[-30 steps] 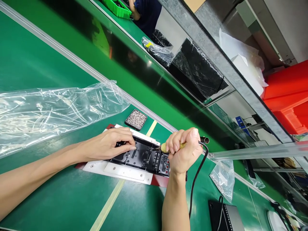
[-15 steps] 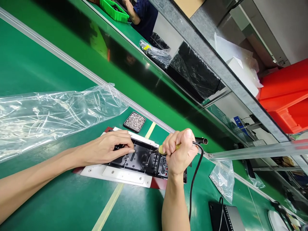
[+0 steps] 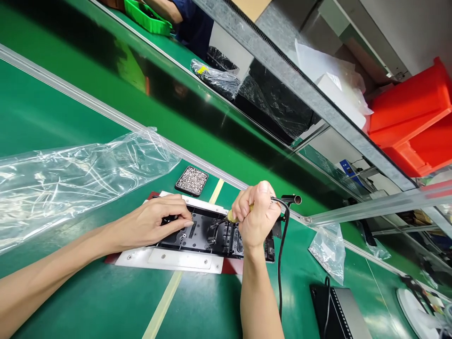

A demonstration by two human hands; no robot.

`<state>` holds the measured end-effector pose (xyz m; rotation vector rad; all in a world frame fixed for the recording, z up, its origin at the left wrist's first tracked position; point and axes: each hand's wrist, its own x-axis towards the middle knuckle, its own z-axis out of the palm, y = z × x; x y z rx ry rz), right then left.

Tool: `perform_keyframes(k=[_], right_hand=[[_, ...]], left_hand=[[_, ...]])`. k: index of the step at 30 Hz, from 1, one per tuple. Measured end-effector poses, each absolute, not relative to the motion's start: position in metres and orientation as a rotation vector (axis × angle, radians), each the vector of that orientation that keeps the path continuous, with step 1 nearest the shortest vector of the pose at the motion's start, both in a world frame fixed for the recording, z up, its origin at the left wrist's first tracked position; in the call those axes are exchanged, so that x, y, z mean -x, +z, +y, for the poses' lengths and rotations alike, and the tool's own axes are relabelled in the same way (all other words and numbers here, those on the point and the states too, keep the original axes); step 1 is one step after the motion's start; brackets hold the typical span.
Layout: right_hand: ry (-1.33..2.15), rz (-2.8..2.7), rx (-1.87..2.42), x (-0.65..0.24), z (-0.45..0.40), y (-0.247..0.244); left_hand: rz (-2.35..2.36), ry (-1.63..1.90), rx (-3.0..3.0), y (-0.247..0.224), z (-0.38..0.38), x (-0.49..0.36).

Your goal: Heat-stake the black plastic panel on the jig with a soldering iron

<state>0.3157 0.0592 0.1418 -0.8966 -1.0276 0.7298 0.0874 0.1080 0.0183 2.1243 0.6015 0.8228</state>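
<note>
A long black plastic housing [image 3: 202, 238] lies in a white and dark red fixture [image 3: 180, 260] on the green bench. My right hand [image 3: 257, 214] is wrapped round the yellow handle of a corded soldering iron [image 3: 231, 216]. Its metal shaft points down and left to the middle of the housing; the exact tip contact is hard to see. Over the housing's left part is my left hand [image 3: 160, 219], thumb and fingers closed together. What it pinches, if anything, is too small to make out. A black square tray [image 3: 191, 180] of small silvery parts sits just behind the fixture.
Clear plastic sheeting [image 3: 81, 183] covers the bench at left. A metal tube [image 3: 292, 199] stands behind my right hand, and a black cable [image 3: 284, 254] hangs beside the forearm. To the right lie a plastic bag [image 3: 329, 252] and a black-grey device [image 3: 341, 310]. A co-worker's arm [image 3: 165, 10] shows beyond.
The view has shifted slightly. Both hands keep their places at the housing, the right still gripping the soldering iron with its shaft at the middle.
</note>
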Motion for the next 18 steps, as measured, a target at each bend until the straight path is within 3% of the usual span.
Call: perform_keyframes(k=[18], right_hand=[[0.798, -1.002, 0.929, -0.3115, 0.0641, 0.1398]], left_hand=[[0.619, 0.815, -2.141, 0.0210, 0.1042, -0.0859]])
